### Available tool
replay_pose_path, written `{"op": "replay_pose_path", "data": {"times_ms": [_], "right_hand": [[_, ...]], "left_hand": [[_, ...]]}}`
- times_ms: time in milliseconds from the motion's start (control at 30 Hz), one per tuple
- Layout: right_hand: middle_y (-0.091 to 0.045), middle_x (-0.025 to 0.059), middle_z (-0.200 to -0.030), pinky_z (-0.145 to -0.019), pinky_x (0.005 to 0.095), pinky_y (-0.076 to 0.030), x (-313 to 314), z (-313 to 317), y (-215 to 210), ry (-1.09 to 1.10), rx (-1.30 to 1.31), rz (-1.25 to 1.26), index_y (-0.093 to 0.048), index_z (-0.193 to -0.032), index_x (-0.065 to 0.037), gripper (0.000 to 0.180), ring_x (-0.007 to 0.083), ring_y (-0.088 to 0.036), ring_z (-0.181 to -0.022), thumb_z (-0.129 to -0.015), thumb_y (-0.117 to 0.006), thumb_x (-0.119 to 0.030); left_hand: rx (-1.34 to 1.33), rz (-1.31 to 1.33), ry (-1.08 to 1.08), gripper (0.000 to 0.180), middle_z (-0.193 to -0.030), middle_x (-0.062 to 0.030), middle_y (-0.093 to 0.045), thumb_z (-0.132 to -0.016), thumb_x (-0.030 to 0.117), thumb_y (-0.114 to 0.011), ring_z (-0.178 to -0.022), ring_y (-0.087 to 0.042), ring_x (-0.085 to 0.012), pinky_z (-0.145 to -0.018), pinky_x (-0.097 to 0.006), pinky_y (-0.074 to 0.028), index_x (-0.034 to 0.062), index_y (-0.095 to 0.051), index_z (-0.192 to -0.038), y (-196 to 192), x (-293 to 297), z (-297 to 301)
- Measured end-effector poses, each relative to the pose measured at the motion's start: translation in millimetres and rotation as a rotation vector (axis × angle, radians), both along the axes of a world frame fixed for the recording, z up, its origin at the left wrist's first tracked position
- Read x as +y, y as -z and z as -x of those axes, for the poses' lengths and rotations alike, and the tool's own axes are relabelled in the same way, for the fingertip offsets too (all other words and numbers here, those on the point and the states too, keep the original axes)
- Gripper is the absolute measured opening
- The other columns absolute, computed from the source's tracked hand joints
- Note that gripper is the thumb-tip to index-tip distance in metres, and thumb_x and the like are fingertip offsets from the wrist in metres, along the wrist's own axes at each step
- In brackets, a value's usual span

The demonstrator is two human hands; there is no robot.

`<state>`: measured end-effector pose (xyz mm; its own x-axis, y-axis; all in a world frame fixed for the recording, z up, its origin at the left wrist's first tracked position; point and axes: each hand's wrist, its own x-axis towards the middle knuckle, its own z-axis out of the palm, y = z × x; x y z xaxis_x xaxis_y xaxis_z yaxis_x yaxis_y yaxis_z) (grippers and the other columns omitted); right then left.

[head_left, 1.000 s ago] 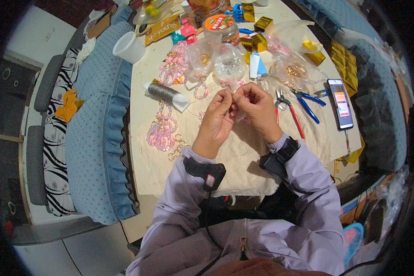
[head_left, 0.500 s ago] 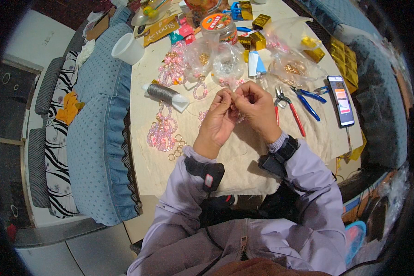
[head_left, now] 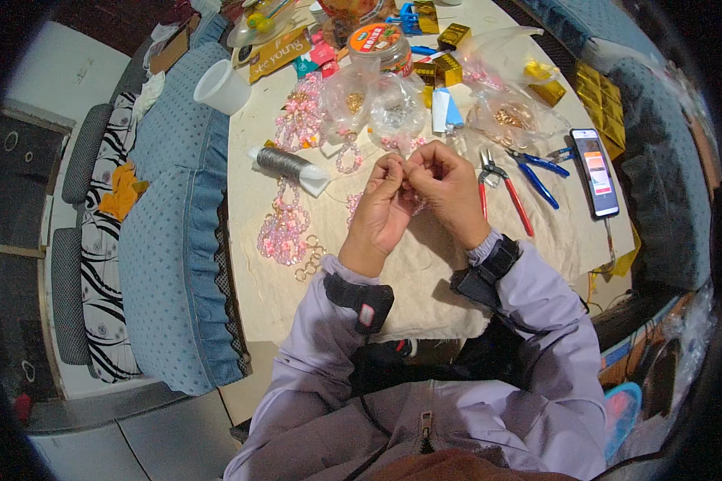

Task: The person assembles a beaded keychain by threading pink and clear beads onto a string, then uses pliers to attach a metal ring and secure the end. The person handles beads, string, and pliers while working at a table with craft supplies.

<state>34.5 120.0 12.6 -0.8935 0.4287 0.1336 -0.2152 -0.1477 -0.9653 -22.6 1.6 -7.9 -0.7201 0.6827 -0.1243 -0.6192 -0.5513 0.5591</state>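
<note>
Pressing fingertips (head_left: 390, 170) together, on what I cannot tell, left hand (head_left: 377, 218) and right hand (head_left: 451, 192) meet, pink beads (head_left: 419, 207) just between them.

Taking the meeting fingertips of left hand (head_left: 375, 215) and right hand (head_left: 449, 192) as centre, open at six across the cloth (head_left: 425, 280), between left sleeve (head_left: 309, 329) and right sleeve (head_left: 545, 313). Hemmed in at eight by gold rings (head_left: 310, 261) and pink bead strands (head_left: 283, 231), then between nine and ten by a wire spool (head_left: 285, 163). Barred at twelve by a clear bag (head_left: 395, 114), at two by a bag of gold pieces (head_left: 512, 120). Tight at three: crowded by red-handled pliers (head_left: 518, 208), farther out by blue-handled pliers (head_left: 542, 191) and a phone (head_left: 595, 178).
</note>
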Motion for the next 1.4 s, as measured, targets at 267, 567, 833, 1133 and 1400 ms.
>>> {"op": "replay_pose_path", "data": {"times_ms": [267, 567, 833, 1133, 1400], "right_hand": [[-0.060, -0.0032, -0.072, -0.056, 0.0199, -0.044, 0, 1, 4, -0.002, -0.015, 0.011, -0.062, -0.085, -0.002, 0.011, 0.0023, -0.054, -0.064, -0.088, -0.069, -0.010], [-0.063, -0.0010, -0.075, -0.059, 0.0199, -0.047, 1, 4, 6, -0.035, -0.023, 0.091, -0.064, -0.089, 0.000, 0.007, 0.0039, -0.057, -0.066, -0.089, -0.067, -0.006], [-0.064, -0.0006, -0.078, -0.062, 0.0196, -0.047, 4, 3, 4, -0.053, -0.002, 0.143, -0.064, -0.090, 0.000, 0.004, 0.0048, -0.059, -0.069, -0.090, -0.064, -0.004], [-0.065, -0.0007, -0.079, -0.062, 0.0188, -0.046, 5, 3, 4, -0.067, 0.000, 0.171, -0.065, -0.089, 0.000, 0.005, 0.0043, -0.059, -0.070, -0.090, -0.062, -0.004], [-0.060, -0.0045, -0.075, -0.058, 0.0198, -0.040, 15, 5, 4, 0.033, -0.113, 0.156, -0.067, -0.090, -0.002, 0.008, 0.0024, -0.051, -0.064, -0.088, -0.064, -0.009]], "left_hand": [[0.081, 0.074, -0.104, 0.015, -0.104, -0.0024, -0.063, -0.098, 0.022, -0.062, -0.095, -0.062, -0.0149, -0.085, -0.029, -0.052, 0.0131, -0.057, -0.108, 1, 4, -2], [0.215, 0.152, -0.237, 0.015, -0.092, 0.0015, -0.061, -0.098, 0.019, -0.063, -0.079, -0.055, -0.0070, -0.069, -0.021, -0.044, 0.0089, -0.058, -0.107, -3, 6, -5], [0.271, 0.187, -0.235, 0.015, -0.091, 0.0012, -0.060, -0.098, 0.015, -0.063, -0.076, -0.053, -0.0065, -0.067, -0.019, -0.042, 0.0073, -0.058, -0.110, -7, 5, -6], [0.257, 0.182, -0.226, 0.017, -0.093, -0.0011, -0.060, -0.097, 0.012, -0.063, -0.079, -0.054, -0.0076, -0.069, -0.020, -0.043, 0.0040, -0.058, -0.112, -8, 4, -5], [0.272, 0.327, -0.209, 0.017, -0.092, -0.0020, -0.062, -0.097, 0.010, -0.060, -0.079, -0.056, -0.0065, -0.069, -0.018, -0.044, 0.0023, -0.058, -0.112, -15, -7, 3]]}}
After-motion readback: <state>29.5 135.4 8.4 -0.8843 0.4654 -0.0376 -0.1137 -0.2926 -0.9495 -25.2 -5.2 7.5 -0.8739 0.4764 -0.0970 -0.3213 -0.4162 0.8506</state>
